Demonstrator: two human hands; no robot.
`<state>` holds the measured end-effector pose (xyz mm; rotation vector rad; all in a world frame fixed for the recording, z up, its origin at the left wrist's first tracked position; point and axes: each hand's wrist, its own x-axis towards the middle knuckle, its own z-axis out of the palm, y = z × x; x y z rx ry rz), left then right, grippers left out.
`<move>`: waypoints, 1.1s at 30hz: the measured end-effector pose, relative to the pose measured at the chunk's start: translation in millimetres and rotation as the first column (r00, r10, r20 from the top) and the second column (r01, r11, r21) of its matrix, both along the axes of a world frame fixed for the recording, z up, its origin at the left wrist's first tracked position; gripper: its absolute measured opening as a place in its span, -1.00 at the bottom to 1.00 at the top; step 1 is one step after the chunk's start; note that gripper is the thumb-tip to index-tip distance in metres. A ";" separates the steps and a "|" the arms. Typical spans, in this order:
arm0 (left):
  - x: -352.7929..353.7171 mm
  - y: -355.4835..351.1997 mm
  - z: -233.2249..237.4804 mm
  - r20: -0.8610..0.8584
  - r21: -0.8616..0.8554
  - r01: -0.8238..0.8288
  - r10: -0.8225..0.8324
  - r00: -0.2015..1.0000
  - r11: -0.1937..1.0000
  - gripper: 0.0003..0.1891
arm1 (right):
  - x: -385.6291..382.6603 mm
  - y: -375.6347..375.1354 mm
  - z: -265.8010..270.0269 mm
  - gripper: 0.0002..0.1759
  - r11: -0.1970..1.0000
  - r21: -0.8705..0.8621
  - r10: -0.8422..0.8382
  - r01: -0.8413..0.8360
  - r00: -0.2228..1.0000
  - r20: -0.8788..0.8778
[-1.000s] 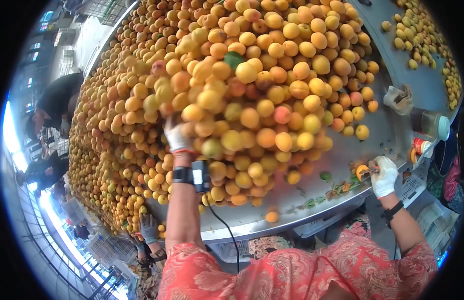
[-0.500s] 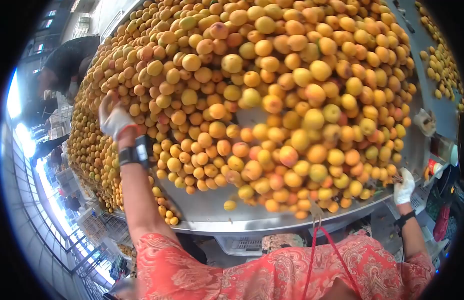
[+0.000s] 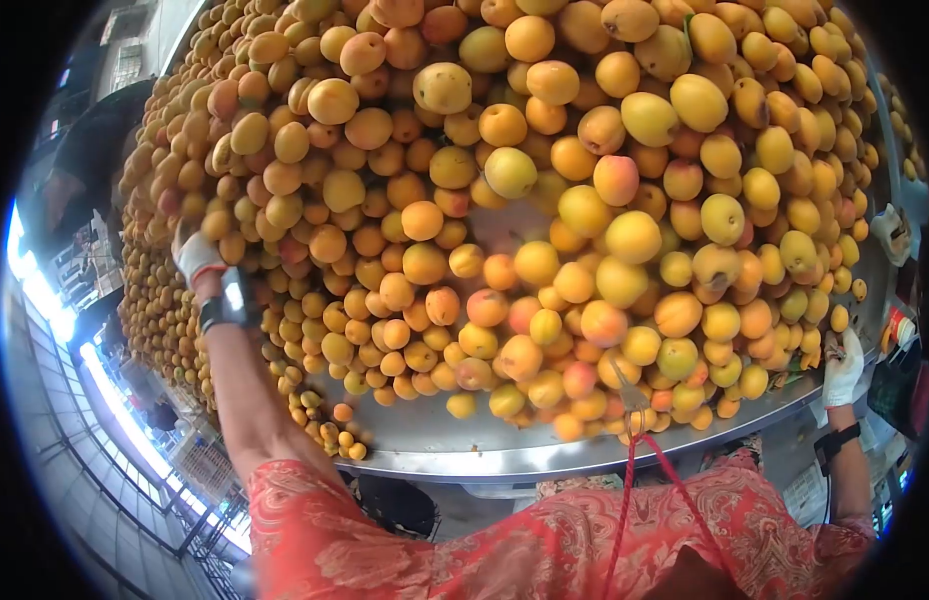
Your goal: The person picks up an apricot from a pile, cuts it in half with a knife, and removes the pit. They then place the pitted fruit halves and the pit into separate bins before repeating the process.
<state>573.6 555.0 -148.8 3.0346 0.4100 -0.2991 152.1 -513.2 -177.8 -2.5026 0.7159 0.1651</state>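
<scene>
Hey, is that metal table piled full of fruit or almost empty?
Full. Apricots are heaped high over most of the metal table; only a bare strip shows along its near edge.

left hand [image 3: 197,255]: gloved, arm outstretched, over desk [image 3: 465,440] left side | right hand [image 3: 843,368]: gloved, forearm raised, desk right rim

A heap of apricots [image 3: 545,200] covers a metal table [image 3: 455,445] almost to its near rim. The gloved left hand [image 3: 197,252] touches fruit at the heap's left side, a device [image 3: 230,303] strapped at its wrist; the gloved right hand [image 3: 843,365] rests at the table's right edge, grip unclear.
</scene>
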 end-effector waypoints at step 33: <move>-319.4 -169.9 -9.5 0.347 -0.850 -0.301 0.890 0.297 0.432 -0.57 | 13.4 -8.8 -19.7 -0.72 0.979 0.195 -0.069 0.051 0.994 0.089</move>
